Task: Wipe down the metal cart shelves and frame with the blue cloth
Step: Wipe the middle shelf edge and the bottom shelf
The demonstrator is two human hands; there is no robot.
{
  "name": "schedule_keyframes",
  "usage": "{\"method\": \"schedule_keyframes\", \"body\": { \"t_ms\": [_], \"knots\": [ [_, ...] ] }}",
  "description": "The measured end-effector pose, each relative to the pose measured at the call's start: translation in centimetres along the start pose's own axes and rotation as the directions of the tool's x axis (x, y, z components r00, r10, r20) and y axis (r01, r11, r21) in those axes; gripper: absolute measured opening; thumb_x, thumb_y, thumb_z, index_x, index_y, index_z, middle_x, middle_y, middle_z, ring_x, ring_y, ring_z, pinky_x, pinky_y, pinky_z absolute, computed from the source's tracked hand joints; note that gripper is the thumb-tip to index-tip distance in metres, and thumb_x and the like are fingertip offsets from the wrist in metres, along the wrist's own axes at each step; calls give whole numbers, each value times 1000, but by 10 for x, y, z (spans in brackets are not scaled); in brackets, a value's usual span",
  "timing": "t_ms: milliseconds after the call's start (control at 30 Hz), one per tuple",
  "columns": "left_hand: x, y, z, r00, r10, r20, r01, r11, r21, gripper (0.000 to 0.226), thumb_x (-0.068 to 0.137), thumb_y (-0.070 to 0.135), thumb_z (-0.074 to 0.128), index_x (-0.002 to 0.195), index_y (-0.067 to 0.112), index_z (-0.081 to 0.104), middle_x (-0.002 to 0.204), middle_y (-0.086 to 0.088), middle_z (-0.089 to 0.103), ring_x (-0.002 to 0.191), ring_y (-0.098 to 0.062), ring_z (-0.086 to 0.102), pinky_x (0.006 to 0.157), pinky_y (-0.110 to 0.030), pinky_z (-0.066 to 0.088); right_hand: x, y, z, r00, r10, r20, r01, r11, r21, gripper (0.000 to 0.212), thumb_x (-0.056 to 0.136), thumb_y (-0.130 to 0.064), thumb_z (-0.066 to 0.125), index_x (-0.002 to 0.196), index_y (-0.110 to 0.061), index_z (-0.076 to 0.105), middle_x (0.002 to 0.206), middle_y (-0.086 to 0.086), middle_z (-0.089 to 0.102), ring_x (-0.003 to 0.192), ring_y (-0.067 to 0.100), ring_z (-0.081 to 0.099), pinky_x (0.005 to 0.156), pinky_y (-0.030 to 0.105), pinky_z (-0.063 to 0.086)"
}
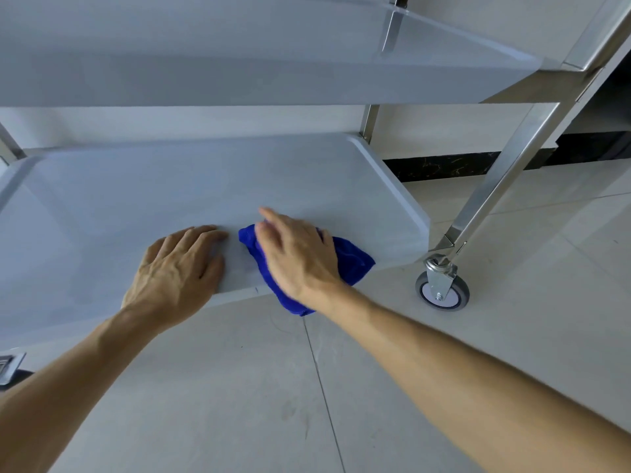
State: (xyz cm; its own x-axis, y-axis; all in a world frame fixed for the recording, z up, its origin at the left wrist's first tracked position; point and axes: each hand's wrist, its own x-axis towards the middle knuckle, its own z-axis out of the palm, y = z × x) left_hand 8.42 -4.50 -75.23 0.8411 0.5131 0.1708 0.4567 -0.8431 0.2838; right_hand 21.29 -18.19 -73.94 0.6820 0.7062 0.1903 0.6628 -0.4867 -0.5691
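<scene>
The metal cart fills the upper view, its lowest shelf [136,199] in front of me and a higher shelf [239,63] above it. The blue cloth [351,259] lies bunched on the lowest shelf's near edge, one end hanging over the lip. My right hand [300,254] presses flat on top of the cloth, fingers spread and pointing away from me. My left hand [181,268] rests palm down on the bare shelf just left of the cloth, holding nothing. A shiny frame post [505,172] slants down at the right.
A grey caster wheel [442,288] sits under the right front post on the pale tiled floor [375,387]. A dark baseboard [444,167] runs along the wall behind. A small metal part [10,367] shows at the left edge.
</scene>
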Motion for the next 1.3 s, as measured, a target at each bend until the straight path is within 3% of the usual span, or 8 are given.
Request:
{"method": "schedule_keyframes", "body": {
  "t_ms": [67,167,267,433,633,1000,1133,1300],
  "knots": [
    [4,1,-3,999,-48,-13,46,995,-92,39,95,28,48,133,23,53,143,3,50,132,-25,41,111,-40,25,9,14,-27,997,54,46,-63,972,226,43,105,-36,31,144,-25,46,149,-6,49,138,17,42,118,38,27],
    [8,27,-7,990,18,-138,-50,971,-234,33,93,18,50,125,17,60,131,-5,57,117,-32,52,101,-43,38,18,59,-67,988,138,-64,-135,990,48,39,106,-23,35,141,-12,50,147,5,52,135,24,46,114,37,33],
    [12,78,-4,964,191,-182,-238,930,-281,36,89,30,47,120,20,63,128,0,58,116,-27,54,101,-46,39,7,104,-84,988,151,13,-148,980,-129,38,106,-15,36,142,-9,48,147,8,49,136,25,44,111,33,34],
    [16,119,29,922,370,112,-387,872,301,64,93,66,19,147,34,31,155,4,34,140,-32,31,109,-68,12,-9,130,-71,1000,0,-25,-7,957,-291,39,105,-14,38,141,-15,52,151,-2,47,140,17,40,115,29,30],
    [8,70,23,838,538,87,-526,756,390,52,96,55,37,144,36,37,146,7,47,128,-31,47,93,-58,33,-9,132,-71,998,-21,-59,2,952,-306,41,104,-12,36,140,-20,54,150,-8,47,139,12,40,110,21,27],
    [-46,-93,-31,870,488,-77,-441,837,323,50,90,56,56,132,30,60,140,9,56,130,-22,53,104,-52,35,-13,134,-70,989,-85,-118,44,947,-317,39,100,-5,41,134,-13,60,145,-1,54,135,17,47,106,17,26],
    [-47,-84,-28,884,446,-143,-377,858,348,50,88,58,56,127,29,64,134,8,62,124,-25,58,101,-54,35,-11,135,-67,989,-87,-116,48,952,-303,39,100,-4,42,134,-11,60,145,1,54,136,20,47,112,30,32],
    [-27,-8,-1,872,467,-148,-406,858,314,50,90,60,50,131,33,59,136,12,59,123,-27,57,99,-57,33,-10,135,-67,990,-81,-114,40,947,-318,38,100,-3,42,134,-10,60,145,1,53,136,20,47,112,29,31]
  ]
}}
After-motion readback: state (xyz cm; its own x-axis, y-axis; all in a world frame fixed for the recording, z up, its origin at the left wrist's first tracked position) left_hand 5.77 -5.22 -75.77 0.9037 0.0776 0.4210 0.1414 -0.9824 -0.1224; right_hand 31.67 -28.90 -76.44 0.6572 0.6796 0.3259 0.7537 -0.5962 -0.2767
